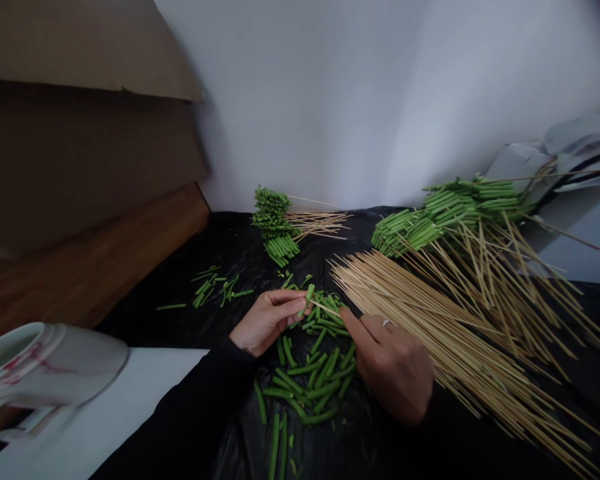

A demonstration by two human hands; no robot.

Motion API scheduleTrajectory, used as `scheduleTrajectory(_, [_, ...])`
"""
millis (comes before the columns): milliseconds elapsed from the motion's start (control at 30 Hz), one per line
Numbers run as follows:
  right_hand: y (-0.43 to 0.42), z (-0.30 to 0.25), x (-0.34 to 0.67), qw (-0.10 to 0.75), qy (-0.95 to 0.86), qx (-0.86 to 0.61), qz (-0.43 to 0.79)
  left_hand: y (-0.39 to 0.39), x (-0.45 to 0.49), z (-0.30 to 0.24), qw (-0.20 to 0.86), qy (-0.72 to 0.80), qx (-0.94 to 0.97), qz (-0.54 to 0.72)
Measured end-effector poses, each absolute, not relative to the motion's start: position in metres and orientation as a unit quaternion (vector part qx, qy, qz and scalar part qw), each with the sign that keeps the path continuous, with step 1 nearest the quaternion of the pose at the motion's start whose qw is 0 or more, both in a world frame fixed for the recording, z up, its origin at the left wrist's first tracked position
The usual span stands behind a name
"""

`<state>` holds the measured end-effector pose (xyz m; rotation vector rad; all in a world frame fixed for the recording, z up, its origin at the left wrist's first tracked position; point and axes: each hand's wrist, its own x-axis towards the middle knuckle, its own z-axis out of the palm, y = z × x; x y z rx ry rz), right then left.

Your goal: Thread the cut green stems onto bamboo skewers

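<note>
Between thumb and fingers, my left hand (pixel 273 317) pinches a short green bean piece (pixel 309 298). My right hand (pixel 393 363), with a ring on one finger, grips a thin wooden skewer (pixel 326 309) whose tip meets the bean piece. Whether the tip has gone through, I cannot tell. Below and behind both hands lies a loose pile of cut green beans (pixel 313 383). To the right of my right hand, a large bundle of bare skewers (pixel 430 320) is spread at a slant.
Skewers loaded with green beans are stacked at the back (pixel 275 223) and back right (pixel 445 210). Black plastic sheeting (pixel 180 327) covers the surface. A white mug (pixel 75 363) stands on a white board (pixel 145 387) at left. A cardboard box (pixel 90 140) rises behind, beside a wall.
</note>
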<state>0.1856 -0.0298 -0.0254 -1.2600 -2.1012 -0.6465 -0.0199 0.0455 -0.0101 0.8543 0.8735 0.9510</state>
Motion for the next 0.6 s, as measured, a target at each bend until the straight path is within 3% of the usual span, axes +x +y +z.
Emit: scheduleTrajectory(600, [-0.0304, -0.025, 0.1807, 0.318, -0.779, -0.495, -0.216, 0.045, -0.0191, -0.0084, 0.758, 0.383, 0.335, 0.408])
